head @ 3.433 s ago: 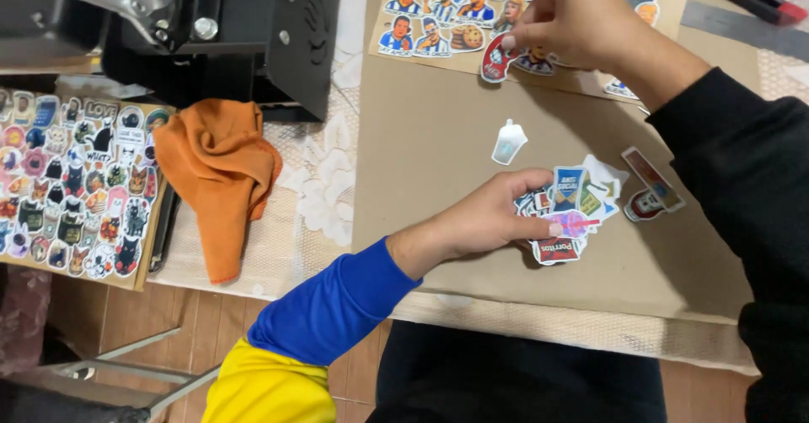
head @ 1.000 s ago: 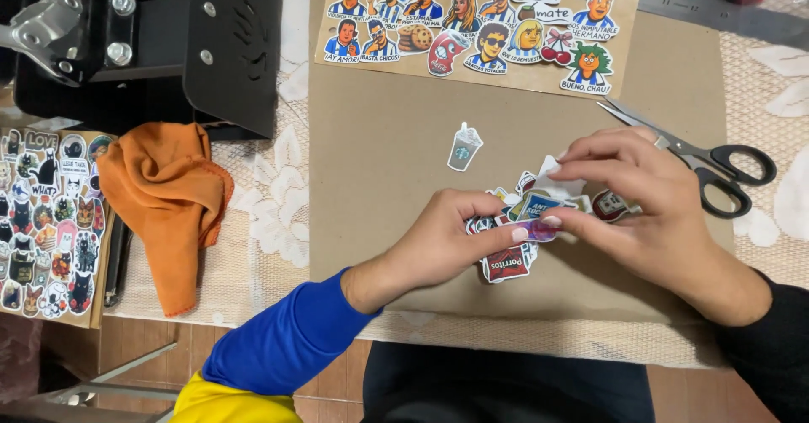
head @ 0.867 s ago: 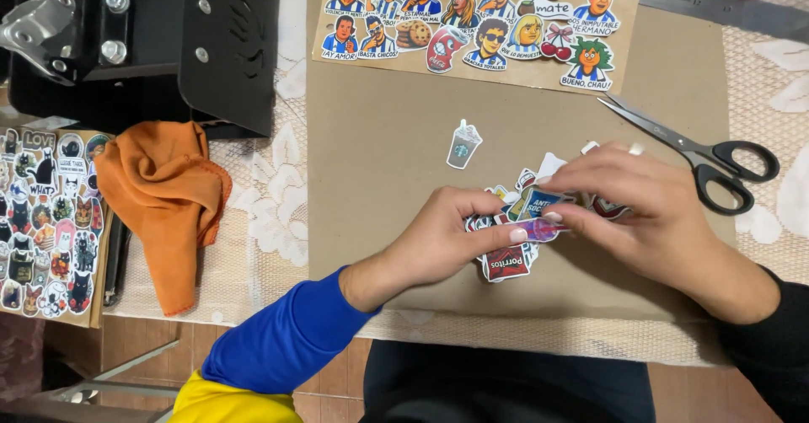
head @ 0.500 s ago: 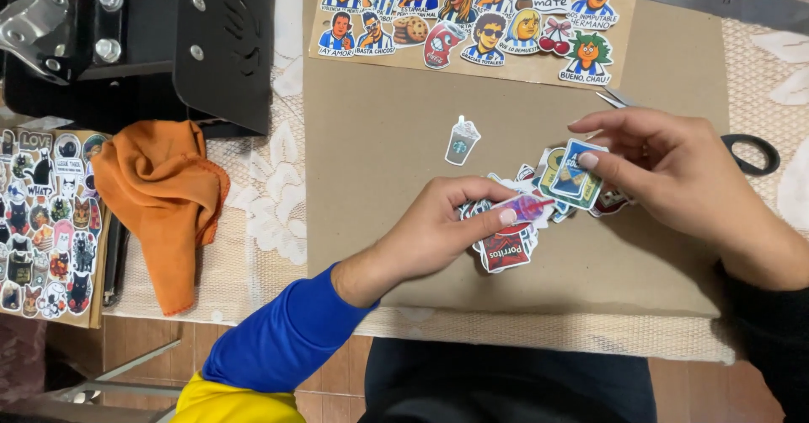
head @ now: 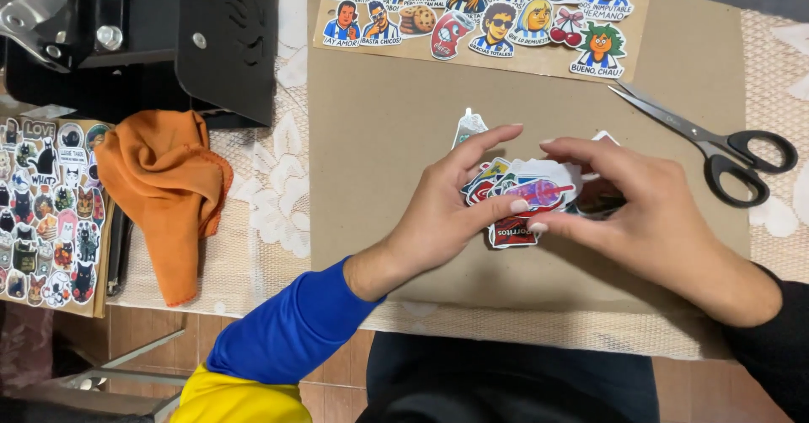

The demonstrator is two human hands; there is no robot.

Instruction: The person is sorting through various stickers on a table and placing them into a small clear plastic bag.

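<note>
The left hand (head: 442, 212), coming out of a blue sleeve with a yellow part lower down, grasps a small fanned stack of colourful die-cut paper stickers (head: 522, 197). Its thumb presses on the top of the stack and its fingers curl around the far edge. The right hand (head: 645, 212), in a black sleeve, meets the stack from the other side; its fingers are bent around the right edge of the stickers and its thumb touches the lower part of the stack, so both hands pinch the same bundle. The stack is just above a large flat sheet of brown cardboard (head: 379, 128), near the middle of it.

A single small sticker shaped like a drink cup (head: 468, 124) lies on the cardboard just behind the left fingers and is partly hidden by them. At the far edge of the cardboard sits a brown backing sheet covered with cartoon-figure stickers (head: 480, 14). A pair of scissors with black handles (head: 716, 145) lies to the right, blades closed, well apart from the hands. To the left, on a lace tablecloth (head: 270, 204), lies a crumpled orange cloth (head: 168, 187), and beyond it another sheet full of small cat stickers (head: 46, 212). A black metal press machine (head: 168, 35) stands at the top left.
</note>
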